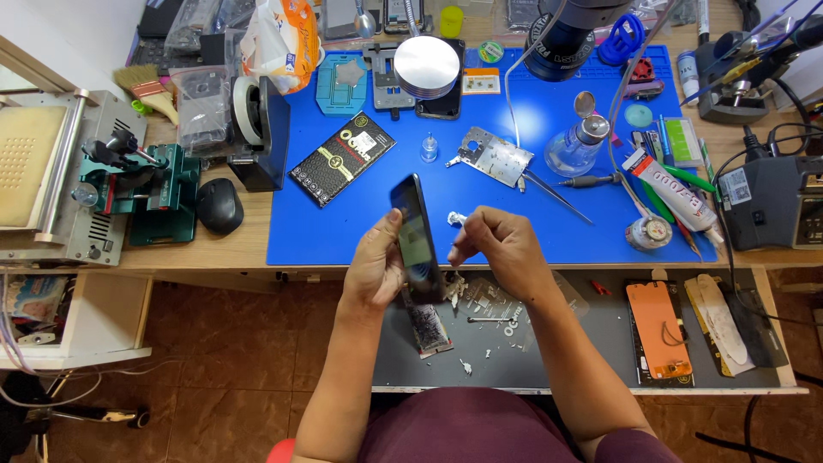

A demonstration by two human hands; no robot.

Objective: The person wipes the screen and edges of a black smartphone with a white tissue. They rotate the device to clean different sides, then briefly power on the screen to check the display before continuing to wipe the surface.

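The left hand (375, 270) grips a dark phone (417, 240) on edge, long axis twelve-to-six; the right hand (500, 249), at three o'clock, pinches a white scrap (455, 219).

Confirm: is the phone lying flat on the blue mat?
No, the left hand holds the phone tilted up on edge above the blue mat.

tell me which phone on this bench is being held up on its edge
The dark phone in the left hand, tilted on edge above the blue mat. The orange phone lies flat on the lower tray.
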